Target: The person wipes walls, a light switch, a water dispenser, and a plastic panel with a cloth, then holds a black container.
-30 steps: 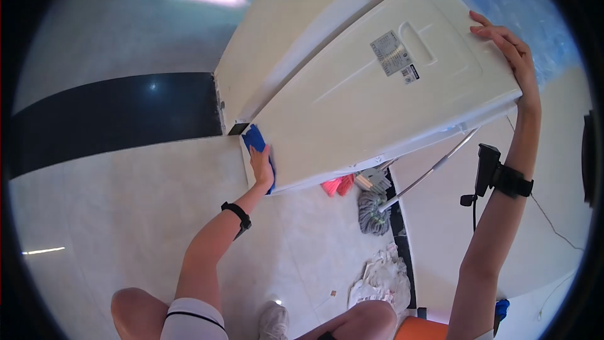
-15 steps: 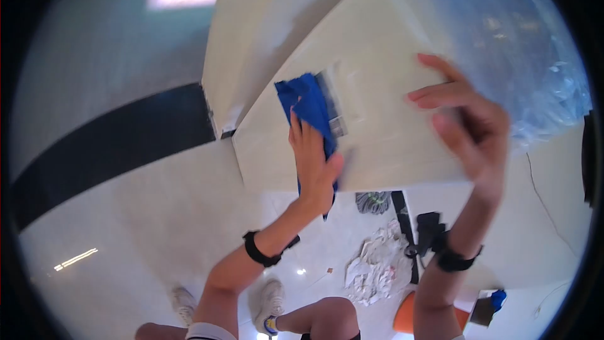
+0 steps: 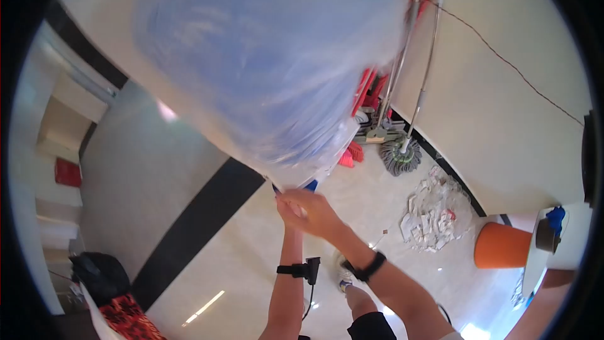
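A large white object (image 3: 217, 141) under a blurred, bluish clear plastic wrap (image 3: 270, 56) fills the upper middle. At its lower corner, bits of blue cloth (image 3: 311, 185) show just beyond my hands. My left hand (image 3: 287, 209) is closed at the cloth, its fingers partly hidden behind my other hand. Curled in front of it and touching it is my right hand (image 3: 318, 214), also closed; what lies inside its fingers is hidden.
Mops (image 3: 401, 156) and red-handled tools lean at the right wall. A pile of white scraps (image 3: 437, 214) lies on the floor beside an orange bin (image 3: 501, 245). Lower left are a black bag (image 3: 100, 276) and a red-patterned item (image 3: 131, 318).
My left hand left the white panel with the cloth, and my right hand came off the panel to meet it. The view has swung to the right, with the plastic wrap now upper middle.
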`<state>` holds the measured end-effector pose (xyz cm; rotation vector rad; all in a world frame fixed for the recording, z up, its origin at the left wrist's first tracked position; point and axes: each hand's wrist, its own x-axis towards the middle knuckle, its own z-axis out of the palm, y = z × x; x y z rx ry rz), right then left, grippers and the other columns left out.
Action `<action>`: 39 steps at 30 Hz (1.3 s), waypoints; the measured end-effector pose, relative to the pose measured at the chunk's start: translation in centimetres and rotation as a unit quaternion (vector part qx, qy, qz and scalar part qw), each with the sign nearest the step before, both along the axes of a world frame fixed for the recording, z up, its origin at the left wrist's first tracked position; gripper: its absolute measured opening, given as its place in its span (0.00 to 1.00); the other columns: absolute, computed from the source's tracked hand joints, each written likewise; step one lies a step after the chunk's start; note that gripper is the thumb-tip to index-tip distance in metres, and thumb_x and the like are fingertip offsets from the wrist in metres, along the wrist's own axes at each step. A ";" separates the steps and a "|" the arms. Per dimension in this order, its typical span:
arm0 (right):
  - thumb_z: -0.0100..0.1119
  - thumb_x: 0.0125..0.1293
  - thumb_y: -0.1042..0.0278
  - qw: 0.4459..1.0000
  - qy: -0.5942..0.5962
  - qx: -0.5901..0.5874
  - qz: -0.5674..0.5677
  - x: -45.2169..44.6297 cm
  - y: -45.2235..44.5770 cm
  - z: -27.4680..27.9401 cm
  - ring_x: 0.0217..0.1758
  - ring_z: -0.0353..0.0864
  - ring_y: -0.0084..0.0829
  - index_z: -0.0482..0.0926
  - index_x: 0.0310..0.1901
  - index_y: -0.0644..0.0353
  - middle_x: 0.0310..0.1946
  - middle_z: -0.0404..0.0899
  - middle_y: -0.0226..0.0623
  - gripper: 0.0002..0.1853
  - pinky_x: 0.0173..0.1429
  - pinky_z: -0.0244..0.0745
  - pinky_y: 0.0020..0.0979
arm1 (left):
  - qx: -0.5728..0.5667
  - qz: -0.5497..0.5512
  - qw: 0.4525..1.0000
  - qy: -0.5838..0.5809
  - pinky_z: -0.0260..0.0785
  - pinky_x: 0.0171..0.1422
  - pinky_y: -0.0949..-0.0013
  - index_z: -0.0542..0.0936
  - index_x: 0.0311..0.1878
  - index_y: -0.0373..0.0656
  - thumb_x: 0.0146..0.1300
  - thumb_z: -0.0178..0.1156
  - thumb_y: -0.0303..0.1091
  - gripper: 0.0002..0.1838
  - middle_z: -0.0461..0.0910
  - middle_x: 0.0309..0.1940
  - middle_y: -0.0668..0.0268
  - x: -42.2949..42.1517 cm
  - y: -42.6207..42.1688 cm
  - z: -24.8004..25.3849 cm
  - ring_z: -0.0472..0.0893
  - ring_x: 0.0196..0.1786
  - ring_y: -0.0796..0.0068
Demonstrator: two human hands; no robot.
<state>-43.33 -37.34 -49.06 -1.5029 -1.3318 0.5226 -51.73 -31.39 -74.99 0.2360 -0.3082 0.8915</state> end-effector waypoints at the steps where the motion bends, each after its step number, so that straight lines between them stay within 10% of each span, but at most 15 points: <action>1: 0.66 0.62 0.74 0.998 0.035 -0.037 -0.040 0.1 -3.7 0.8 0.47 0.88 0.41 0.85 0.48 0.61 0.46 0.87 0.42 0.12 0.54 0.80 0.35 | -0.152 0.099 0.880 0.439 0.73 0.65 0.63 0.72 0.63 0.36 0.53 0.62 0.14 0.30 0.80 0.54 0.62 -0.4 -0.6 1.1 0.80 0.57 0.60; 3: 0.66 0.65 0.70 0.970 0.144 -0.138 -0.140 0.6 -11.0 -0.2 0.45 0.88 0.38 0.88 0.45 0.59 0.41 0.88 0.41 0.08 0.52 0.80 0.33 | -0.190 0.204 0.765 0.581 0.74 0.64 0.60 0.72 0.63 0.34 0.42 0.54 0.07 0.37 0.78 0.56 0.61 1.0 -0.8 4.4 0.79 0.59 0.58; 7: 0.60 0.68 0.67 0.937 0.026 -0.314 -0.150 4.1 -24.6 -6.4 0.40 0.88 0.38 0.87 0.38 0.58 0.37 0.88 0.39 0.08 0.46 0.80 0.35 | -0.230 0.001 0.772 0.593 0.75 0.65 0.65 0.74 0.61 0.34 0.46 0.54 0.12 0.33 0.79 0.56 0.60 0.5 -2.3 10.0 0.79 0.60 0.62; 8: 0.58 0.69 0.66 0.869 0.175 -0.419 -0.200 5.2 -25.0 -3.0 0.41 0.88 0.35 0.87 0.38 0.56 0.41 0.88 0.36 0.08 0.45 0.81 0.33 | -0.203 -0.050 0.790 0.576 0.75 0.67 0.62 0.74 0.59 0.33 0.49 0.54 0.12 0.29 0.80 0.56 0.58 0.5 -3.0 13.0 0.79 0.61 0.60; 9: 0.57 0.72 0.60 0.898 0.103 -0.415 -0.104 5.1 -28.0 -7.7 0.45 0.87 0.35 0.85 0.45 0.56 0.47 0.87 0.36 0.11 0.50 0.82 0.34 | -0.222 -0.104 0.778 0.579 0.74 0.68 0.60 0.74 0.58 0.33 0.51 0.53 0.12 0.27 0.80 0.56 0.57 1.1 -4.3 17.6 0.79 0.62 0.59; 11: 0.52 0.76 0.50 0.833 0.464 -0.284 -0.101 5.0 -29.4 -8.6 0.53 0.86 0.34 0.79 0.59 0.57 0.55 0.84 0.40 0.21 0.59 0.80 0.35 | -0.236 -0.136 0.774 0.571 0.74 0.69 0.60 0.73 0.61 0.33 0.54 0.51 0.12 0.28 0.80 0.56 0.55 2.8 -7.5 25.3 0.80 0.61 0.59; 14: 0.48 0.75 0.40 0.716 0.677 -0.145 -0.085 5.4 -25.9 -1.1 0.58 0.83 0.35 0.71 0.67 0.62 0.59 0.80 0.40 0.33 0.63 0.78 0.36 | -0.155 -0.211 0.816 0.515 0.74 0.68 0.61 0.72 0.64 0.33 0.58 0.52 0.14 0.27 0.80 0.56 0.55 5.0 -11.5 33.3 0.80 0.60 0.61; 18: 0.46 0.76 0.37 0.706 0.701 -0.020 -0.100 10.1 -20.7 2.3 0.59 0.82 0.38 0.63 0.72 0.63 0.62 0.77 0.43 0.37 0.64 0.77 0.36 | -0.009 -0.199 0.754 0.626 0.76 0.64 0.63 0.72 0.64 0.35 0.61 0.56 0.18 0.25 0.81 0.53 0.59 11.6 -10.3 35.7 0.82 0.56 0.67; 20: 0.56 0.73 0.42 0.594 0.795 0.023 -0.118 12.0 -18.9 2.1 0.59 0.82 0.35 0.66 0.70 0.65 0.61 0.78 0.43 0.37 0.64 0.76 0.35 | 0.055 -0.184 0.744 0.640 0.76 0.61 0.67 0.72 0.63 0.37 0.62 0.58 0.19 0.24 0.81 0.52 0.61 13.7 -9.3 34.9 0.82 0.54 0.70; 24: 0.66 0.69 0.61 0.723 0.673 -0.065 -0.141 15.8 -15.2 4.5 0.55 0.83 0.32 0.70 0.65 0.68 0.56 0.80 0.42 0.29 0.63 0.77 0.33 | 0.252 -0.096 0.701 0.660 0.72 0.61 0.70 0.72 0.62 0.33 0.65 0.60 0.25 0.22 0.80 0.52 0.60 17.0 -6.5 32.9 0.80 0.53 0.73; 27: 0.66 0.69 0.64 0.697 0.675 -0.072 -0.231 17.4 -12.2 5.0 0.53 0.83 0.29 0.73 0.62 0.67 0.54 0.81 0.39 0.25 0.60 0.78 0.33 | 0.341 -0.044 0.696 0.631 0.73 0.60 0.70 0.73 0.63 0.33 0.66 0.61 0.26 0.22 0.80 0.53 0.59 19.6 -4.2 28.8 0.80 0.53 0.72; 31: 0.62 0.71 0.65 0.726 0.585 -0.124 -0.338 19.4 -9.6 1.5 0.55 0.80 0.29 0.75 0.60 0.68 0.52 0.82 0.37 0.21 0.61 0.74 0.31 | 0.630 0.141 0.401 0.650 0.51 0.78 0.45 0.72 0.66 0.36 0.63 0.62 0.33 0.28 0.64 0.70 0.39 22.8 0.7 30.8 0.60 0.74 0.38; 39: 0.56 0.64 0.72 0.824 0.324 -0.385 -0.260 25.9 -7.3 -7.7 0.60 0.76 0.64 0.48 0.74 0.75 0.56 0.75 0.68 0.41 0.64 0.71 0.46 | 0.681 0.130 0.193 0.695 0.41 0.81 0.40 0.64 0.73 0.35 0.62 0.63 0.37 0.37 0.50 0.78 0.40 23.8 6.0 22.2 0.46 0.81 0.37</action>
